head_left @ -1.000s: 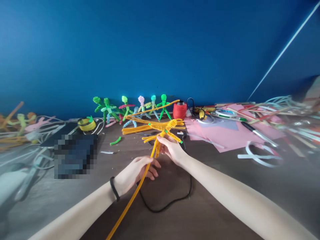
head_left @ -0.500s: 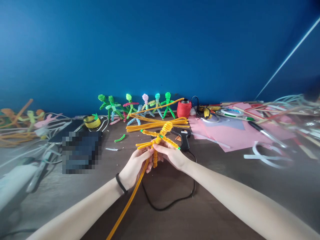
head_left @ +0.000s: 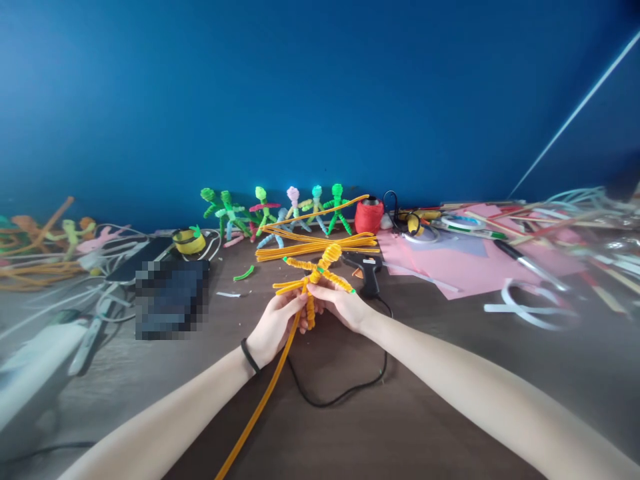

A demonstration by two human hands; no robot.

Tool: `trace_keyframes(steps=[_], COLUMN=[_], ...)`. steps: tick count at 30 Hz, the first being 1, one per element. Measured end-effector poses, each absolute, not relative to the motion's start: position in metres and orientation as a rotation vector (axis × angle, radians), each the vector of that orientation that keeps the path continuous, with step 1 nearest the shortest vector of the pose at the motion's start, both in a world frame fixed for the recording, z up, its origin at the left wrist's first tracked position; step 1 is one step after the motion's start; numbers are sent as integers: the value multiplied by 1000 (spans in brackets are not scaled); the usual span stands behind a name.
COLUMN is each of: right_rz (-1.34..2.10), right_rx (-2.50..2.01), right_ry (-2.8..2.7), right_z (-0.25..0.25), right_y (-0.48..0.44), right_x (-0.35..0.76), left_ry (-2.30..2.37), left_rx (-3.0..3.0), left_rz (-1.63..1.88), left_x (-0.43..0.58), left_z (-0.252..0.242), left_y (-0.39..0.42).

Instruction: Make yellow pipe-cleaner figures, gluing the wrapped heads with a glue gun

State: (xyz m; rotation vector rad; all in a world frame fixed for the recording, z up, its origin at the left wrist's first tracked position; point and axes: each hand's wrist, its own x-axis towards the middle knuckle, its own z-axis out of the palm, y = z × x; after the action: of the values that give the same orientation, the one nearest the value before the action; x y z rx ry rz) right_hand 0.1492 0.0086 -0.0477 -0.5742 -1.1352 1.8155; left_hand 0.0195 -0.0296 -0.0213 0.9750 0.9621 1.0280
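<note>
Between my hands is a yellow pipe-cleaner figure (head_left: 320, 272) with a coiled head, wound arms with green tips and one wound leg pointing down. My right hand (head_left: 339, 301) grips its body from the right, the thumb across the middle. My left hand (head_left: 280, 320) is closed by the figure's lower left side, pinching a long yellow pipe cleaner (head_left: 267, 393) that trails down to the bottom edge. Loose unwound yellow ends (head_left: 286, 287) stick out leftward above the left thumb. Some fingertips are hidden behind the figure.
A bundle of yellow pipe cleaners (head_left: 320, 247) lies behind the figure, near a black glue gun (head_left: 371, 272) with a cord. Several coloured figures (head_left: 263, 207) stand along the wall. Pink paper (head_left: 430, 270) and a red spool (head_left: 369, 217) are at right; a blurred dark object (head_left: 173, 297) lies left.
The view has shifted slightly. Both hands keep their hold, and the figure has tilted a little; the trailing pipe cleaner bends slightly more.
</note>
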Motion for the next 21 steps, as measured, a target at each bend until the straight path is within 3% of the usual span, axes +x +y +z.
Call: trace_keyframes(steps=[21], right_rz=[1760], right_rx=[-560], right_ry=[-1126], right_z=[-44], right_y=[8], right_x=[148], left_ry=[969], left_rx=[942], left_rz=[1039], left_x=[17], left_z=[-23], left_y=[-31])
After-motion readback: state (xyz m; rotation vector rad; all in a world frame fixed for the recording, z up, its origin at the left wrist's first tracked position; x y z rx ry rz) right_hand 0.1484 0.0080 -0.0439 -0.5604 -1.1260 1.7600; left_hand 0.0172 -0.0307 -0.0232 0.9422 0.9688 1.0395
